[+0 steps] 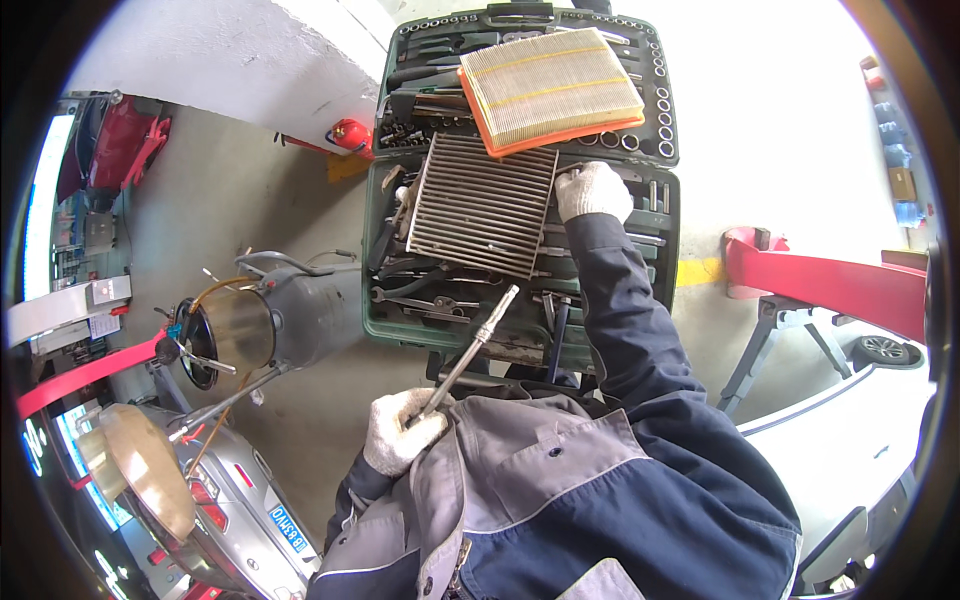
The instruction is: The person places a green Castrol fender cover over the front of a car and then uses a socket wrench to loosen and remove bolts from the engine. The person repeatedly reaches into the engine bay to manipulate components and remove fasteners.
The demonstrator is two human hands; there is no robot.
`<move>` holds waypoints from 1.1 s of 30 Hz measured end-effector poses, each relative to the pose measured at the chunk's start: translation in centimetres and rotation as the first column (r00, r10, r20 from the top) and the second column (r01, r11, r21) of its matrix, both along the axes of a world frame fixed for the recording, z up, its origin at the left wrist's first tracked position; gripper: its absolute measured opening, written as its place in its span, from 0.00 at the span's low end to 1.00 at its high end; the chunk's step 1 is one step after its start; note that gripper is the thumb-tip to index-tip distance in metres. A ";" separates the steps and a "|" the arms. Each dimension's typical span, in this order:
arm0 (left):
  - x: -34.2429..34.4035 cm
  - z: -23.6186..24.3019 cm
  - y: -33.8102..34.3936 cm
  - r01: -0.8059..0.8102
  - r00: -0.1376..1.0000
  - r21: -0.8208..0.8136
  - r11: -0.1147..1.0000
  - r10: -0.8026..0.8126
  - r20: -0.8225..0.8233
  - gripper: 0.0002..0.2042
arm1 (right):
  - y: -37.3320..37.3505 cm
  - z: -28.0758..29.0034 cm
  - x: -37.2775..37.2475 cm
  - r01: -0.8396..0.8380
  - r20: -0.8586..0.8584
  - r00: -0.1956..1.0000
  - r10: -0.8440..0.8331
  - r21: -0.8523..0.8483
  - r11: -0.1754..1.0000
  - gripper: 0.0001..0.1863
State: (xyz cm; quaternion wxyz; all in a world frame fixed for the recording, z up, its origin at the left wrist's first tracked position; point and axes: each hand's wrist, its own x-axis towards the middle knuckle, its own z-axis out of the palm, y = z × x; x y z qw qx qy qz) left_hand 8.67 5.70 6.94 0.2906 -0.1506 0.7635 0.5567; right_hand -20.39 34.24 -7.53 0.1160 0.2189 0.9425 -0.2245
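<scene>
My left hand [403, 432], in a white knit glove, is wrapped round a steel socket extension bar [470, 350] that slants up and to the right in front of my chest. My right hand [594, 192], also gloved, reaches over an open green tool case [670, 290]. Its fingers are curled beside the upper right corner of a grey pleated cabin filter [482, 205]; what they grip is hidden. An orange-rimmed engine air filter [555, 88] lies above the grey one, across the case's far half. Both filters cover part of the tools.
Sockets [664, 105] line the case's right edge, and spanners [400, 298] lie at its near left. To the left stands a grey tank with a clear cylinder [245, 330]. A red lift arm [830, 285] juts in from the right above a white car [850, 430]. A silver car [235, 500] is at lower left.
</scene>
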 end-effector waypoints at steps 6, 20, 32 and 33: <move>-0.4 -0.8 -1.8 0.083 0.993 0.078 0.994 -0.076 -0.087 0.16 | 0.7 -1.1 -0.4 -0.037 -0.029 0.999 0.036 -0.025 0.999 0.19; -4.5 -2.8 -14.5 0.520 0.851 0.148 0.841 -0.495 -0.176 0.16 | -2.3 4.3 22.8 -0.115 -0.338 0.820 -0.462 -0.888 0.446 0.16; 0.7 -2.3 -17.2 0.931 0.324 0.201 0.303 -0.943 -0.081 0.18 | -21.3 6.5 52.5 0.274 -0.433 0.825 -0.364 -0.258 0.927 0.23; 1.9 -2.5 -17.4 0.951 0.272 0.187 0.248 -0.956 -0.114 0.19 | -22.3 6.5 54.8 0.184 -0.441 0.854 -0.275 -0.238 0.954 0.22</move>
